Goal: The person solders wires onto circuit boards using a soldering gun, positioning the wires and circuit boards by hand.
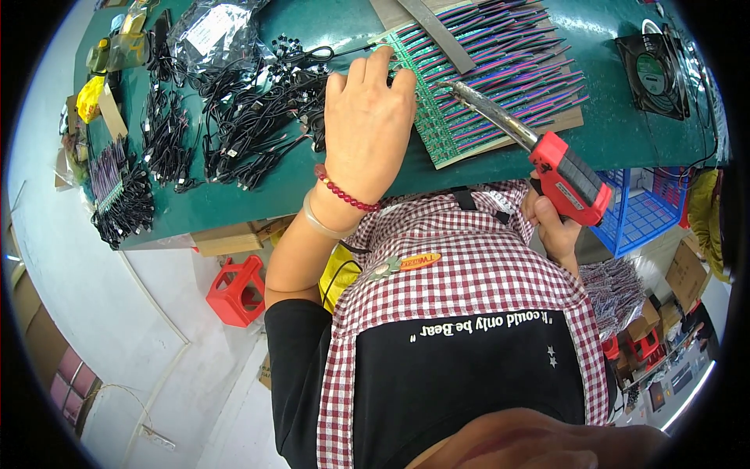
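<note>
My left hand [371, 117] is closed at the left edge of a green circuit board panel [437, 129], its fingertips pinching the end of a black cable [344, 53]. From the panel's other side run rows of black, red and blue wires [516, 70]. A flat metal bar [441, 35] lies across these wires. My right hand [556, 228] is wrapped round the handle of a red soldering gun [574, 180]. Its metal tip reaches over the panel, near the row of pads; whether it touches is hard to make out.
Bundles of black USB cables [250, 129] and a clear plastic bag [215, 35] lie on the green table [234, 215] at left. A black fan [652, 70] stands at far right. Below the table are a blue crate [637, 207] and a red stool [237, 291].
</note>
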{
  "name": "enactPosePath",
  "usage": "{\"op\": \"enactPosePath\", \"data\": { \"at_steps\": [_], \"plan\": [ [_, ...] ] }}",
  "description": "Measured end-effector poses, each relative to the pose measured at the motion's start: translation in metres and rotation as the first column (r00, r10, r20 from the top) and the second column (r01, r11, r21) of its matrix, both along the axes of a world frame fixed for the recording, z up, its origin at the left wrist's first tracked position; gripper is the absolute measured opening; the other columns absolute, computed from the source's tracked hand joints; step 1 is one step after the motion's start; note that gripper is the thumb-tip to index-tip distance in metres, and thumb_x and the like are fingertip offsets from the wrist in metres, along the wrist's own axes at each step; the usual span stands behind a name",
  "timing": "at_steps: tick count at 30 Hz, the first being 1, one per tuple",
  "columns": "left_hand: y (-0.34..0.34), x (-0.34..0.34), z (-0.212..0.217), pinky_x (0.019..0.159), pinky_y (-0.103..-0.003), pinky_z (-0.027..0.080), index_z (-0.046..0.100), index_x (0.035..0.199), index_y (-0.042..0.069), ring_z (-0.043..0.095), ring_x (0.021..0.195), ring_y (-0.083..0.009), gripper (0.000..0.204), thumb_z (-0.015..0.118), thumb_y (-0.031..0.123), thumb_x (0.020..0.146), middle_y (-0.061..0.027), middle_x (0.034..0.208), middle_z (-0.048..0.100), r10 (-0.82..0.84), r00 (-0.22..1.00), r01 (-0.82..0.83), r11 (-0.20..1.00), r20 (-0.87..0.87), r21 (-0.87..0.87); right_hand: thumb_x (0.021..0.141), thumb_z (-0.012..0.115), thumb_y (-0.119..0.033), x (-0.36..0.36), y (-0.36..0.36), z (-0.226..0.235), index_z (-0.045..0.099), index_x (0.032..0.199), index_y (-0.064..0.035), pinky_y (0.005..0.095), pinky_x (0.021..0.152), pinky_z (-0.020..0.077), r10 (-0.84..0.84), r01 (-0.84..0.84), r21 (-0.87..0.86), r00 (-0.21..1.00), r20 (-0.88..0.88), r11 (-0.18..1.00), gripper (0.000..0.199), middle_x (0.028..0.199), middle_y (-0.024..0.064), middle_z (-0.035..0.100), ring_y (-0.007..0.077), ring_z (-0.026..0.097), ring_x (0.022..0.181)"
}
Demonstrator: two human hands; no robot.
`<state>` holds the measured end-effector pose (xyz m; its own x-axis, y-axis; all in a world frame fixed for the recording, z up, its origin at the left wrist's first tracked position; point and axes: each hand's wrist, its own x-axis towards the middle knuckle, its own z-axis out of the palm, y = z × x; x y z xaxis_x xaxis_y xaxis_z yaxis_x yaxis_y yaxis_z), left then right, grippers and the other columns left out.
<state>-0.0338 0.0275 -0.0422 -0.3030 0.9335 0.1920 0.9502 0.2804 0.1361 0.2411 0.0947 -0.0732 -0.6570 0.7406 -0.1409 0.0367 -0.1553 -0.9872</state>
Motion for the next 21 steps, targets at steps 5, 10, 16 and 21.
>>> {"op": "enactPosePath", "data": {
  "at_steps": [5, 10, 16, 21],
  "plan": [
    [-0.002, 0.002, 0.003, 0.071, -0.036, 0.040, 0.059, 0.078, 0.005, 0.054, 0.088, -0.0231, 0.006, 0.060, 0.010, 0.074, -0.0101, 0.106, 0.056, 0.010, 0.998, -0.012, 0.999, 0.057, 0.038, 0.088, 0.056, -0.016, -0.002, 0.001, 0.001, 0.046, 0.118, 0.0054, 0.0247, 0.048, 0.0347, -0.001, 0.001, 0.004, 1.000, -0.004, 1.000, 0.038, 0.060, 0.0069, 0.049, 0.0117, 0.043, 0.049],
    [-0.004, 0.005, -0.004, 0.066, -0.036, 0.042, 0.056, 0.076, 0.005, 0.057, 0.078, -0.0250, 0.012, 0.066, 0.007, 0.071, -0.0086, 0.105, 0.056, 0.073, 0.990, -0.083, 0.993, 0.118, 0.087, 0.088, 0.057, -0.018, -0.006, 0.003, 0.005, 0.046, 0.118, 0.0052, 0.0249, 0.048, 0.0351, -0.008, 0.008, -0.027, 1.000, 0.001, 1.000, 0.039, 0.059, 0.0063, 0.048, 0.0115, 0.043, 0.049],
    [-0.004, 0.011, -0.011, 0.061, -0.037, 0.042, 0.054, 0.076, 0.004, 0.057, 0.071, -0.0268, 0.012, 0.064, 0.004, 0.069, -0.0094, 0.102, 0.056, 0.130, 0.972, -0.165, 0.970, 0.195, 0.178, 0.088, 0.057, -0.018, -0.008, 0.005, 0.007, 0.046, 0.116, 0.0059, 0.0256, 0.048, 0.0353, -0.013, 0.013, -0.042, 1.000, -0.002, 0.999, 0.039, 0.059, 0.0062, 0.047, 0.0115, 0.042, 0.048],
    [-0.009, 0.015, -0.016, 0.069, -0.036, 0.040, 0.055, 0.079, 0.003, 0.056, 0.084, -0.0241, 0.013, 0.063, 0.005, 0.070, -0.0091, 0.103, 0.055, 0.174, 0.941, -0.226, 0.962, 0.291, 0.155, 0.088, 0.056, -0.018, -0.009, 0.005, 0.006, 0.046, 0.117, 0.0065, 0.0259, 0.047, 0.0355, -0.022, 0.020, -0.052, 0.999, -0.024, 0.998, 0.039, 0.059, 0.0060, 0.046, 0.0113, 0.040, 0.047]
  ]
}}
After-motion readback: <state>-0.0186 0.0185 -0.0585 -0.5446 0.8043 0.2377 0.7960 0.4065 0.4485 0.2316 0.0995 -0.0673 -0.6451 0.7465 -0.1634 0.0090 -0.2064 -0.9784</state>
